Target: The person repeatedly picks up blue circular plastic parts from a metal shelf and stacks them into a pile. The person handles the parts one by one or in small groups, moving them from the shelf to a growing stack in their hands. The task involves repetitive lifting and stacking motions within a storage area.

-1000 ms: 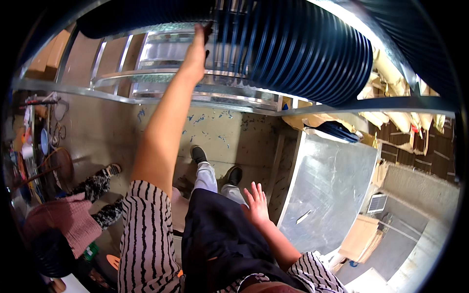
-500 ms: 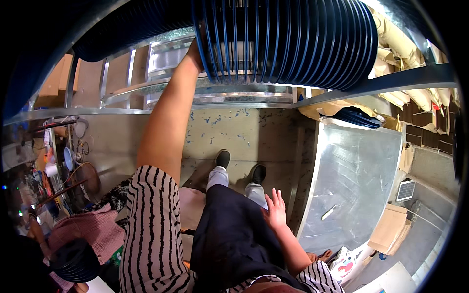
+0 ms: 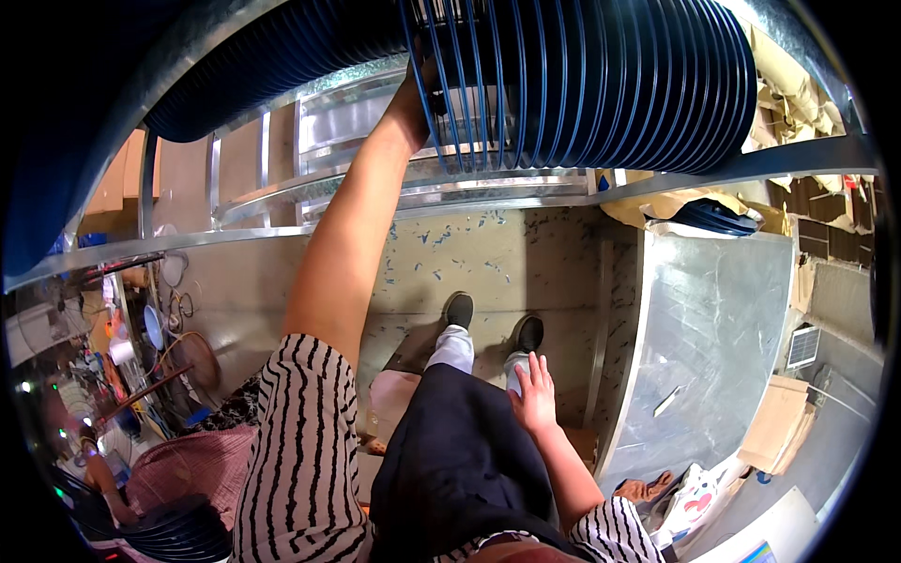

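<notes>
A long row of round, thin dark-blue discs (image 3: 629,84) stands on edge across the top of the view, on a metal rack. My left arm reaches up to the left end of this row. There my left hand (image 3: 424,84) is at the leftmost discs, which lean at a slant with gaps between them. Its fingers are mostly hidden by the rims and shadow, so their grip is unclear. My right hand (image 3: 533,394) hangs low in front of my dark apron (image 3: 460,460), empty, its fingers stretched out.
A second row of dark discs (image 3: 253,70) curves away at upper left. The rack's metal rail (image 3: 450,205) crosses ahead of me. At right stands a metal-topped table (image 3: 704,347), with wrapped discs (image 3: 704,218) at its far end. A co-worker's hand (image 3: 101,474) is near stacked discs (image 3: 178,530) at lower left.
The view has shifted, carrying the scene rightward. The leftmost discs by my left hand now tilt more. My right hand keeps its open pose. The co-worker's arm and stacked discs have moved.
</notes>
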Demonstrator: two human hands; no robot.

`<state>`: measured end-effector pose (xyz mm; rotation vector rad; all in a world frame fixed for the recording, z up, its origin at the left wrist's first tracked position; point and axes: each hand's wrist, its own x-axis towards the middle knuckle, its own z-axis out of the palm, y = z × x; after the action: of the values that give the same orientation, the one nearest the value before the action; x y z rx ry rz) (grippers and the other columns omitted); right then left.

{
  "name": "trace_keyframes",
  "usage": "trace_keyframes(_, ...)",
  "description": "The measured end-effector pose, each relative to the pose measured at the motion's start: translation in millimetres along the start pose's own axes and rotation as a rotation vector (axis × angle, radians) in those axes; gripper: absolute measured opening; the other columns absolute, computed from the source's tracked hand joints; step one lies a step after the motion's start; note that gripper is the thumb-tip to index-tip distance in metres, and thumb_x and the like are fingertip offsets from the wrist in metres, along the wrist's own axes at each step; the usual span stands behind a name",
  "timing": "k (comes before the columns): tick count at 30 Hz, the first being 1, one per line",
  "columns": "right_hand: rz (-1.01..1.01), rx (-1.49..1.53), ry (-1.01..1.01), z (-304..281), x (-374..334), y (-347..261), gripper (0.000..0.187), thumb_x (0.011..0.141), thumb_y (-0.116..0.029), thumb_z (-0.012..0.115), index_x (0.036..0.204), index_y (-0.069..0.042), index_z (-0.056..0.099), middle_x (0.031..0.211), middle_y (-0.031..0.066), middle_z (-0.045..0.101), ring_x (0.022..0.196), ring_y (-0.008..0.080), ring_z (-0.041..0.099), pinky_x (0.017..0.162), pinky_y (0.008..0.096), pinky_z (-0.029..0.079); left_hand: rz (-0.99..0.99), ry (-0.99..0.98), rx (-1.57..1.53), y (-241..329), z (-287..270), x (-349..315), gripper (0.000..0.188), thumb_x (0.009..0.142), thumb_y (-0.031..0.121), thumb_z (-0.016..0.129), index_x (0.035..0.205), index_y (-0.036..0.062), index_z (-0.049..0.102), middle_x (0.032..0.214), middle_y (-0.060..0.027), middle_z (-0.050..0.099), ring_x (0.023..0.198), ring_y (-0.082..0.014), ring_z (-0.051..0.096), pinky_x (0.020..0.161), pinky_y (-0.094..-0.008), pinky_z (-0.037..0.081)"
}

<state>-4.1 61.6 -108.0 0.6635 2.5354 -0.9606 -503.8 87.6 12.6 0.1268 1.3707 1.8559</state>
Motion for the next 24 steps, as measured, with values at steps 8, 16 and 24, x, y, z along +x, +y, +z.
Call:
trace_keyframes(8, 0.042, 0.086, 0.008, 19.2, 21.2, -41.7, 0.055, 0.077, -0.016, 0.070, 0.128, -0.006, 0.051, 0.149, 0.0176, 0.027, 0.139, 0.0382, 0.022, 0.108, 0.0495, 0.028, -0.041, 0.100, 0.181, 1.7, -4.7, 12.5, 0.041, 0.089, 0.037, 0.060, 0.114, 0.0067, 0.048, 0.100, -0.0132, 0.063, 0.086, -0.0218, 0.064, 0.073, -0.0328, 0.056)
trace_keyframes(16, 0.082, 0.096, 0.075, 25.3, 34.6, -55.1, 0.055, 0.076, -0.015, 0.070, 0.127, -0.007, 0.052, 0.149, 0.0172, 0.028, 0.139, 0.0376, 0.023, 0.109, 0.0480, 0.028, -0.077, -0.048, -0.053, 0.6, -12.5, 8.3, 0.091, 0.080, 0.018, 0.072, 0.149, 0.0305, 0.013, 0.111, -0.0102, 0.058, 0.083, -0.0225, 0.063, 0.066, -0.0339, 0.057)
trace_keyframes(24, 0.118, 0.099, 0.125, 20.7, 37.0, -57.3, 0.053, 0.076, -0.015, 0.070, 0.126, -0.006, 0.053, 0.147, 0.0176, 0.030, 0.138, 0.0375, 0.024, 0.107, 0.0507, 0.029, 0.396, -0.085, 0.347, -9.8, -1.4, -69.5, 0.054, 0.082, 0.012, 0.066, 0.131, 0.0124, 0.045, 0.113, -0.0031, 0.055, 0.101, -0.0172, 0.056, 0.089, -0.0339, 0.049)
